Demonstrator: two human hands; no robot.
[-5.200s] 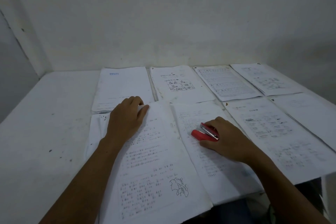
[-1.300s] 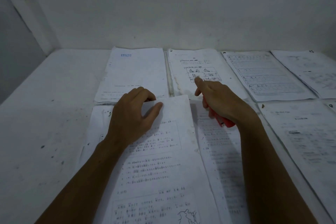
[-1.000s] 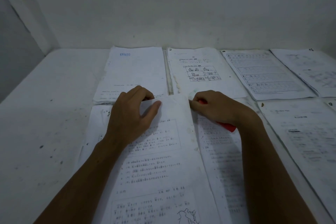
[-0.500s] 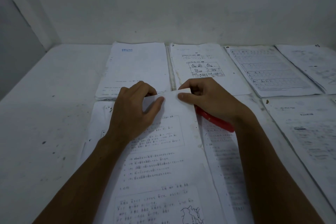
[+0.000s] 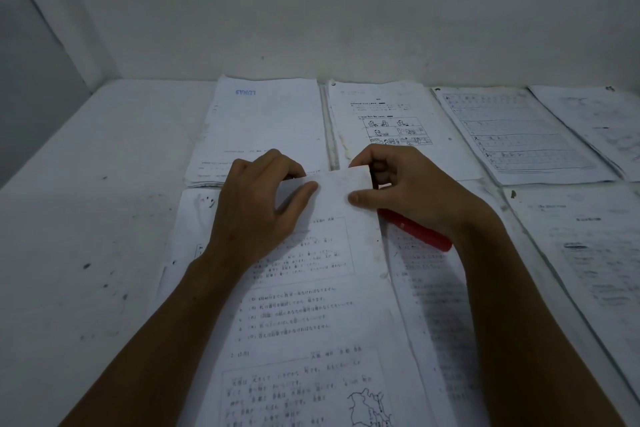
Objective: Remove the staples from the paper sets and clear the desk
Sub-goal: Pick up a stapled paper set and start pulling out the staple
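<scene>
A printed paper set [image 5: 311, 305] lies in front of me on the white desk [image 5: 86, 218]. My left hand [image 5: 256, 211] grips its top edge, thumb on the page and fingers curled behind. My right hand [image 5: 412, 194] pinches the top right corner, thumb on top and fingers behind. A red staple remover [image 5: 420, 236] sticks out from under my right palm; whether the hand still grips it is hidden. It lies over a second paper set [image 5: 436, 315] to the right. No staple is visible.
Several more paper sets lie along the back wall: one marked in blue [image 5: 266, 121], one with cartoon panels [image 5: 384, 114], a lined one [image 5: 512, 135]. Another [image 5: 595, 253] sits at the right edge. Bare, speckled desk surface spreads to the left.
My right hand moved from the back paper set to the front set's top right corner and now pinches it, red tool carried along. My left hand stayed on the top edge.
</scene>
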